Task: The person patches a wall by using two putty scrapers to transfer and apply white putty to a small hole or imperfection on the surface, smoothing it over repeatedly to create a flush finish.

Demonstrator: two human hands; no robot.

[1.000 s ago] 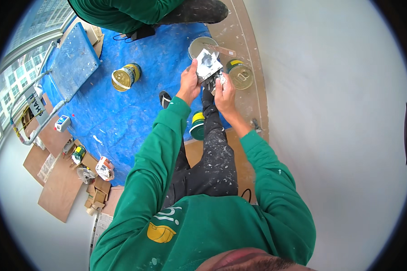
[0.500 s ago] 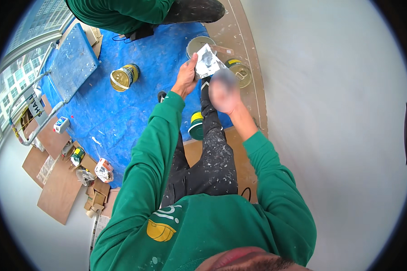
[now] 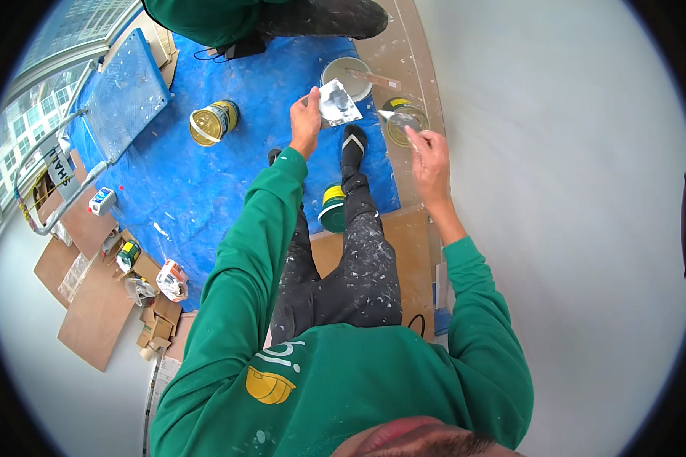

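My left hand (image 3: 306,123) grips the left edge of a flat, square plate (image 3: 340,105) smeared with white and grey filler. To its right, my right hand (image 3: 432,169) is closed around a putty knife (image 3: 398,118), with white paste at the tip of its blade. A small gap separates the knife from the plate, and the blade points left toward it. Most of the knife's handle is hidden by my fingers. Beyond the plate stands a pale round bucket (image 3: 348,70) with a strip lying across its rim.
A smooth pale wall (image 3: 549,198) rises close on my right. Blue sheeting (image 3: 274,84) covers the floor, holding a paint can (image 3: 213,122) and a green-yellow bucket (image 3: 332,209). A blue work platform (image 3: 129,99) stands left. A co-worker in a green sleeve (image 3: 206,19) is ahead.
My right hand has moved right and slightly down, away from the plate, bringing the putty knife into clear sight. The plate has shifted slightly left, still in my left hand.
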